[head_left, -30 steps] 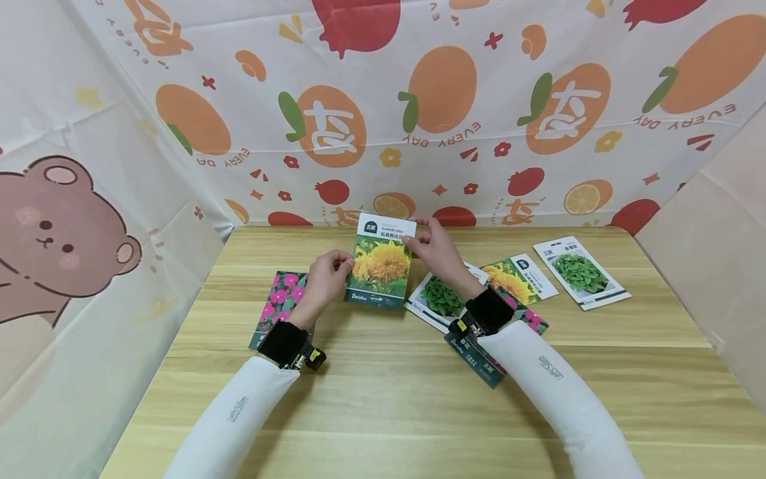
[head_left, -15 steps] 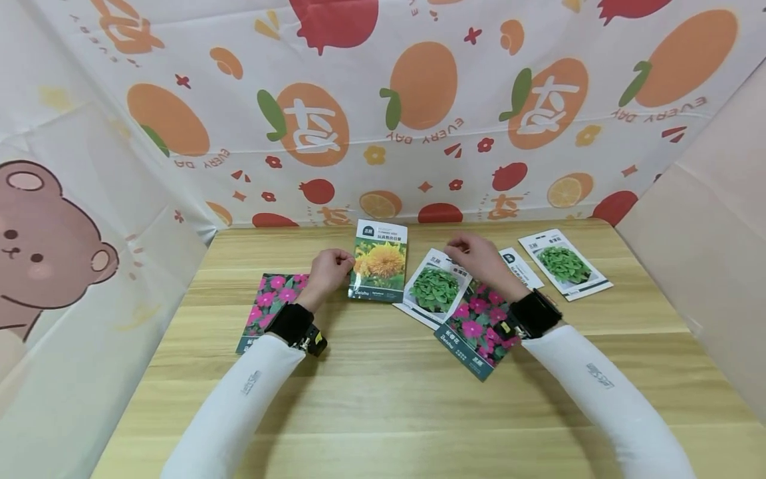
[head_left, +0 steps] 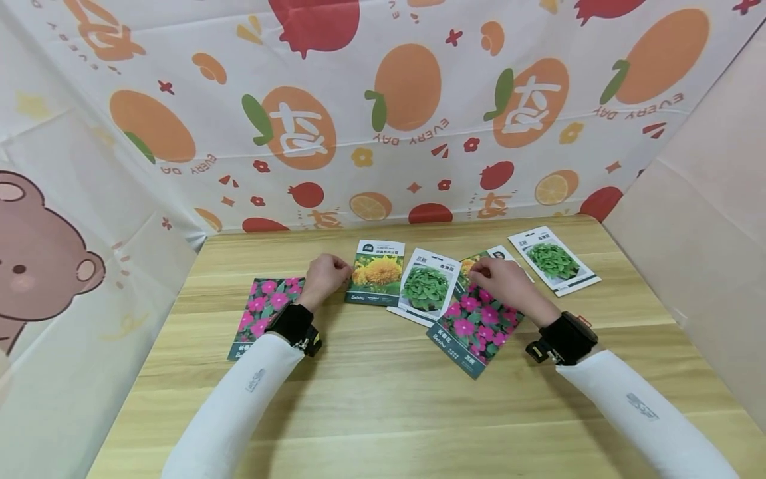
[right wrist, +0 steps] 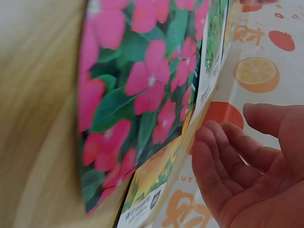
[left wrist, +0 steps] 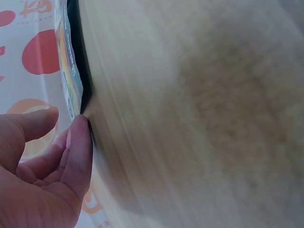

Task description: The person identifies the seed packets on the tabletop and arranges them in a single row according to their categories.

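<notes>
A seed packet with yellow flowers (head_left: 377, 274) lies on the table, its left edge beside my left hand (head_left: 325, 276). In the left wrist view, the fingertips of that hand (left wrist: 54, 164) meet the packet's edge (left wrist: 70, 76) while the thumb stands apart. My right hand (head_left: 505, 283) hovers over a pink-flower packet (head_left: 469, 329), fingers loosely bent and holding nothing. That packet partly covers a second yellow-flower packet (head_left: 501, 253). Between the hands lies a green-leaf packet (head_left: 426, 286), touching its neighbours. Another pink-flower packet (head_left: 268, 307) is partly hidden by my left wrist.
A second green-leaf packet (head_left: 553, 261) lies apart at the back right of the wooden table (head_left: 371, 412). Behind the table hangs a fruit-print cloth (head_left: 359, 133). On the left is a sheet with a printed bear (head_left: 42, 259).
The yellow-flower packet, earlier held raised by both hands, now lies flat. My right hand let go and moved right over the pink-flower packet. The left hand's thumb now stands off it.
</notes>
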`<state>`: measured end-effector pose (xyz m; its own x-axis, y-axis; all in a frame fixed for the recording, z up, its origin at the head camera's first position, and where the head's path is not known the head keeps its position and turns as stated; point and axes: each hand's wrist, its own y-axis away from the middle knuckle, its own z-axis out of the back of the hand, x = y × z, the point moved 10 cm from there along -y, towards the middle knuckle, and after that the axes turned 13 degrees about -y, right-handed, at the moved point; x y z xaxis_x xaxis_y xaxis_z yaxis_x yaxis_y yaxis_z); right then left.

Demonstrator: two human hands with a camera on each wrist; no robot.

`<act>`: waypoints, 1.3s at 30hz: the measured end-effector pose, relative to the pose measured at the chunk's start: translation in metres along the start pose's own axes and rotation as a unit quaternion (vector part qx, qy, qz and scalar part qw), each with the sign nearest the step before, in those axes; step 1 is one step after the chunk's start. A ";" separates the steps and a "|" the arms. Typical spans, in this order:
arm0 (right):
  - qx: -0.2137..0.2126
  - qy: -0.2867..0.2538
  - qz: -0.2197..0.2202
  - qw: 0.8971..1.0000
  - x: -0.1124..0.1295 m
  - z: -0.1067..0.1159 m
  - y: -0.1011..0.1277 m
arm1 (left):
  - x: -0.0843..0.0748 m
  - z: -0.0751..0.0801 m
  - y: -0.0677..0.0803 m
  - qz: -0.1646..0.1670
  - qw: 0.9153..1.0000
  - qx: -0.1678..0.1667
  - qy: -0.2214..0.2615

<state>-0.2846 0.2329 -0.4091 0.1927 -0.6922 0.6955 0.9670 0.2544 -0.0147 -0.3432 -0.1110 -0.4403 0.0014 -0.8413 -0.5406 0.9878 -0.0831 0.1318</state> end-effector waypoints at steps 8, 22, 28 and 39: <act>-0.003 0.058 -0.007 0.998 -0.008 0.003 0.011 | -0.005 0.008 0.022 -0.028 0.999 -0.024 0.039; 0.003 0.083 -0.050 0.995 -0.021 -0.006 0.010 | -0.002 0.027 0.049 -0.042 0.996 -0.059 0.055; 0.013 0.053 -0.051 0.997 -0.024 -0.007 0.009 | -0.001 0.031 0.048 -0.043 0.995 -0.069 0.059; 0.038 -0.104 -0.098 0.989 -0.037 0.007 0.006 | 0.005 0.034 0.048 -0.028 0.996 -0.061 0.058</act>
<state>-0.2868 0.2650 -0.4295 -0.0425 -0.5814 0.8125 0.9655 0.1852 0.1830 -0.3015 -0.1378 -0.4086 -0.0426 -0.7694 -0.6374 0.9984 -0.0562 0.0011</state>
